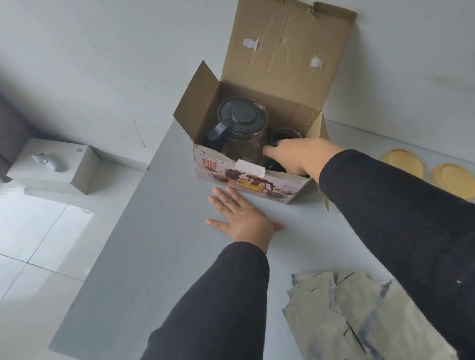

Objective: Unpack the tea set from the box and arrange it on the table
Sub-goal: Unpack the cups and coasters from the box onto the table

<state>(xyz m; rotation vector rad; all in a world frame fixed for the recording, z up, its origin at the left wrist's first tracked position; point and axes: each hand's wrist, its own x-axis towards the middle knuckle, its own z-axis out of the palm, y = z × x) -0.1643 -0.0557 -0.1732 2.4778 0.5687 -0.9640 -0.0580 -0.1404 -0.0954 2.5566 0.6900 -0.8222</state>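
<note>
Care matters: right hand (300, 156) reaches into the open brown cardboard box (259, 175) beside the dark-lidded glass teapot (243, 130), its grip hidden. Left hand (240, 217), fingers spread flat just before the box, should brace it during the lift.

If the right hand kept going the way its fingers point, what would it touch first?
Most likely the glass teapot in the box: the right hand reaches over the front wall, fingertips at the pot's side, though contact is unclear.

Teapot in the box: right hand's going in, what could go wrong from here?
1. The right hand reaches past the teapot; its glass body could knock the cup packed beside it.
2. The left hand lies flat on the table, not on the box, so the box may lift or slide with the pot.
</note>
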